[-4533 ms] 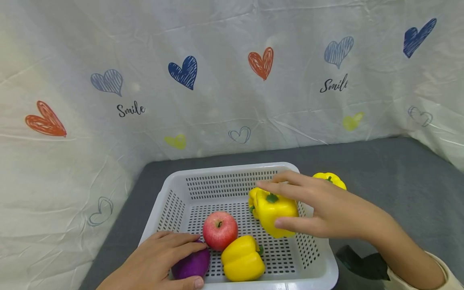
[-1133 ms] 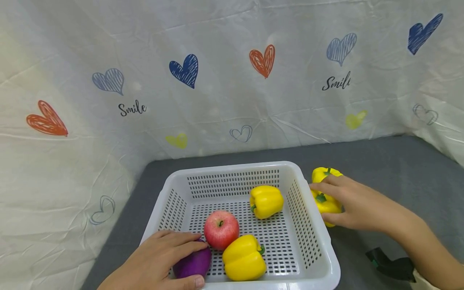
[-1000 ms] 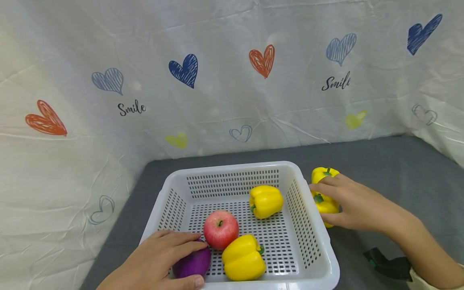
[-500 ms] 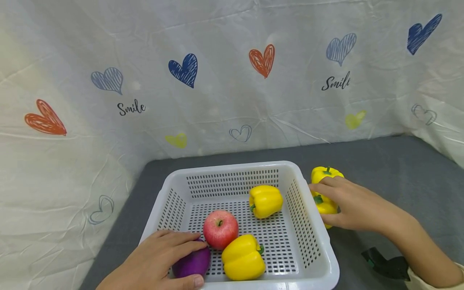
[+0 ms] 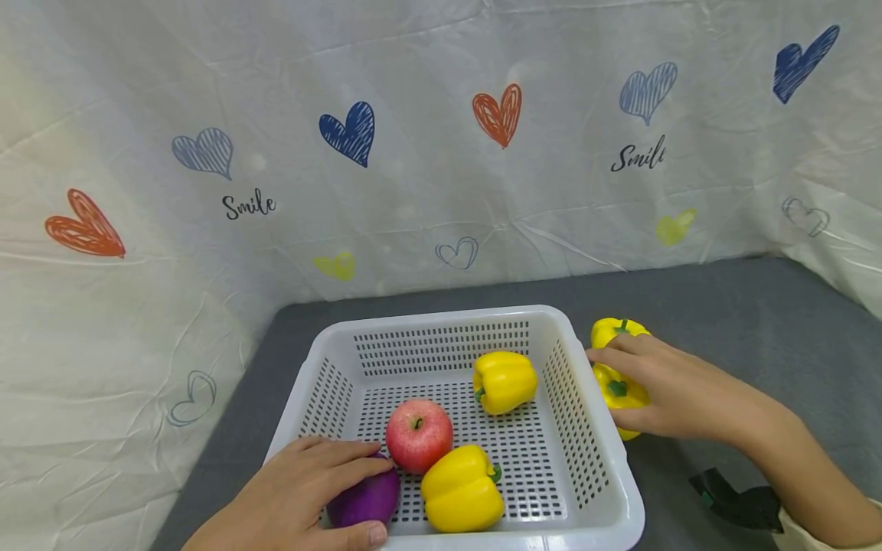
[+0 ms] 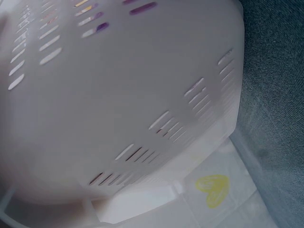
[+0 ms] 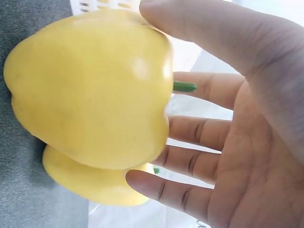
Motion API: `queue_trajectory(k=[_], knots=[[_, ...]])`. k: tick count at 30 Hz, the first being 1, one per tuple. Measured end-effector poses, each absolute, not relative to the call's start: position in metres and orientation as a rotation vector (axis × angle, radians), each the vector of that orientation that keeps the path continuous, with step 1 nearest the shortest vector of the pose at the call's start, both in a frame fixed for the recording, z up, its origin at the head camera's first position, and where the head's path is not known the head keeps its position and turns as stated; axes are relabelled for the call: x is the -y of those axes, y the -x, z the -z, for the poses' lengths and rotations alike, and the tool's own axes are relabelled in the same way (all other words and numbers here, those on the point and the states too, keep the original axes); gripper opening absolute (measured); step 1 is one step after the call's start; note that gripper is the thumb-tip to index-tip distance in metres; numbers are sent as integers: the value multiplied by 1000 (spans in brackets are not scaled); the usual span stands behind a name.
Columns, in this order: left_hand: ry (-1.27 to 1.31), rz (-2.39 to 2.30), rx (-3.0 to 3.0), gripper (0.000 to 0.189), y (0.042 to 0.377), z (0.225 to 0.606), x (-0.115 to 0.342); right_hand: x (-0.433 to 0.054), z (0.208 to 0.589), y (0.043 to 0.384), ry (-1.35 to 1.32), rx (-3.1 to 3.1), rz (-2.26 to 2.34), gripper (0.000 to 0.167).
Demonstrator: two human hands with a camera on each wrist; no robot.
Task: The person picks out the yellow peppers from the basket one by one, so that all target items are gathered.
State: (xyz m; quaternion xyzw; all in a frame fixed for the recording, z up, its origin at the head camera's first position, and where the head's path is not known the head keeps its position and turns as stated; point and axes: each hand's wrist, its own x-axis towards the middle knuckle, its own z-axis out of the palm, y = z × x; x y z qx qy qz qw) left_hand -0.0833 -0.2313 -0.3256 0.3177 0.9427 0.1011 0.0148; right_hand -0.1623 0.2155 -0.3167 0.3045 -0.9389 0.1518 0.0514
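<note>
My left hand rests over a smooth purple vegetable, probably an eggplant, in the near left corner of the white basket. Its thumb lies near the front rim, and its fingers look relaxed. To the right of the basket, my right hand holds a yellow bell pepper between thumb and fingers, low over the grey cloth. In the right wrist view, the thumb touches one side of this pepper and the fingers reach behind it. Another yellow bell pepper lies just beyond.
Inside the basket are a red apple, a yellow bell pepper in front of it and one more yellow pepper at the back right. A black strap is near my right wrist. Behind the grey table hangs a heart-printed sheet.
Since the oldest frame, my right hand has carried its pepper from above the basket to the cloth at the right. During the last half second that pepper has turned slightly. My left hand has stayed put.
</note>
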Motion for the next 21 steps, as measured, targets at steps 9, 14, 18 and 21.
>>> queue_trajectory(k=[9,14,18,21], knots=[[-1030,-307,-2964,52,82,327,232,-219,309,158,-955,2832,-471,58],[-996,-327,-2945,51,82,325,231,-221,300,154,-951,2857,-485,61],[-968,-340,-2930,50,81,324,230,-219,297,150,-1043,2737,-465,57],[-964,-346,-2931,50,81,323,230,-210,297,145,-1110,2634,-452,56]])
